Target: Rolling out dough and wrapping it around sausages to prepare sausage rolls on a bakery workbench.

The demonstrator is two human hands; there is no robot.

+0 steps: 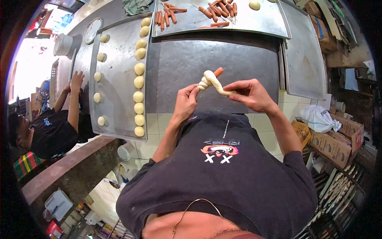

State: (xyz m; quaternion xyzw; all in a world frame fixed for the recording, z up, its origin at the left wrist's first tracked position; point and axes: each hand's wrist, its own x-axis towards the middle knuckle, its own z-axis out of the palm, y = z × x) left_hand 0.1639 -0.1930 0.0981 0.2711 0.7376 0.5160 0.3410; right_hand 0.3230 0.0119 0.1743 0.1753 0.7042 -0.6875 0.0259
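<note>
Above the table's near edge, my left hand point(186, 102) pinches the lower end of a sausage point(219, 72) with a rope of dough point(213, 81) coiled round it. The orange-brown upper tip sticks out bare at a tilt. From the top coil the dough rope runs down to the right, where the fingertips of my right hand point(254, 95) are closed on its loose end. My left fingers hide the sausage's lower end. Farther off, a metal tray point(254, 28) bears several sausages point(223, 8), some on sticks, and a dough ball point(254, 4).
On the left, a long metal tray point(119, 83) carries two rows of dough balls point(139, 82). Another tray point(304, 59) lies at the right. Beyond the left tray stands a co-worker point(51, 127) with hands over the counter. Cardboard boxes point(330, 147) and a white bag point(318, 118) sit lower right.
</note>
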